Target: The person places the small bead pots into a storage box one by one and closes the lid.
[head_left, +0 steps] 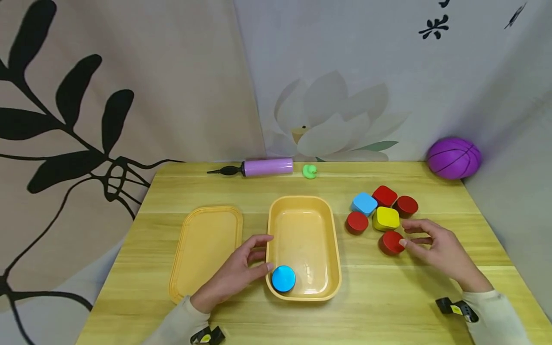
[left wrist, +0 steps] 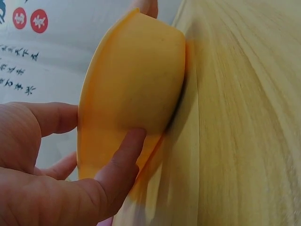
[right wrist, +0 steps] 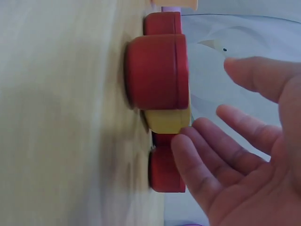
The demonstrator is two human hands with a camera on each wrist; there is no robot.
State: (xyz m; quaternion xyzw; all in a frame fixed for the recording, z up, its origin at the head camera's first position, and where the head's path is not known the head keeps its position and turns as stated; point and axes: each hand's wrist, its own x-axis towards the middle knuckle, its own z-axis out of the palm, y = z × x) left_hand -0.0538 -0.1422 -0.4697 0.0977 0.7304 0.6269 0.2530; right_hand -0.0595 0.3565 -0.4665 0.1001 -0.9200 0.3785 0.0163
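Note:
My left hand [head_left: 239, 270] holds the left wall of an orange-yellow plastic container [head_left: 338, 268], with fingertips at its rim and one finger against its outer side [left wrist: 136, 70]. Inside the container, in the near-left corner, lies a blue round block [head_left: 283, 279]. My right hand [head_left: 440, 247] hovers with fingers spread beside a red round block [head_left: 391, 243]; in the right wrist view a gap shows between the fingers and this red block [right wrist: 157, 73]. Just beyond it sit a yellow block [head_left: 386, 219], a blue squarish block [head_left: 364, 204] and several more red blocks [head_left: 356, 223].
A matching flat lid [head_left: 211, 244] lies left of the container. Along the table's back edge are a purple hand pump [head_left: 268, 166] and a small green duck [head_left: 309, 171]. A purple ball [head_left: 454, 158] rests at the back right corner against the wall cloth.

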